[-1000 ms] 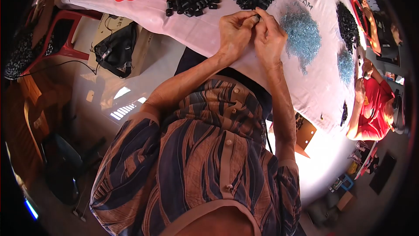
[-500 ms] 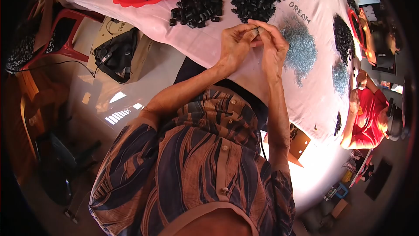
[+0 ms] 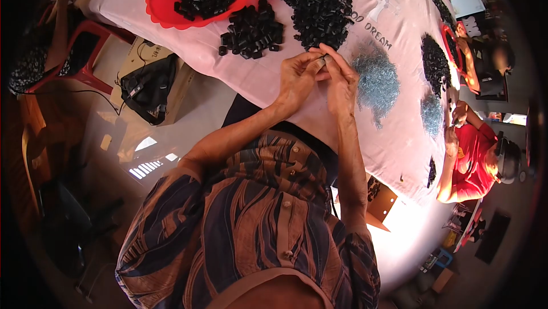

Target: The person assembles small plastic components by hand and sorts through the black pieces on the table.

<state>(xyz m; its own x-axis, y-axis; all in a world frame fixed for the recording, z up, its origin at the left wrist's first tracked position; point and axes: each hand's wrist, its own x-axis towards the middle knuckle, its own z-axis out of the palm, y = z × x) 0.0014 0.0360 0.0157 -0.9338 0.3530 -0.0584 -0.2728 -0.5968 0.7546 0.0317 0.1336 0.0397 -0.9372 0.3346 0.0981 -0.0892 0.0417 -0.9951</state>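
Observation:
My left hand (image 3: 297, 80) and my right hand (image 3: 342, 83) meet fingertip to fingertip above the near side of the pink cloth (image 3: 257, 80). Both are closed in a pinch around a small dark piece (image 3: 324, 57), mostly hidden by the fingers; it looks like one of the black parts. Just beyond them lies a large pile of small black parts (image 3: 319, 15). A smaller heap of black parts (image 3: 251, 32) is to the left. On the right, beside my right hand, spreads a pile of tiny silvery-blue pieces (image 3: 377, 83).
A red scalloped basin (image 3: 165, 15) holds more black parts. Further piles of black parts (image 3: 435, 66) and silvery pieces (image 3: 431, 115) lie on the right. A person in red (image 3: 471, 163) works at that edge, another person beyond. A black bag (image 3: 148, 89) rests on a carton at left.
The whole view has shifted, so the table and piles appear lower and slightly left. My hands stay pinched together in nearly the same pose.

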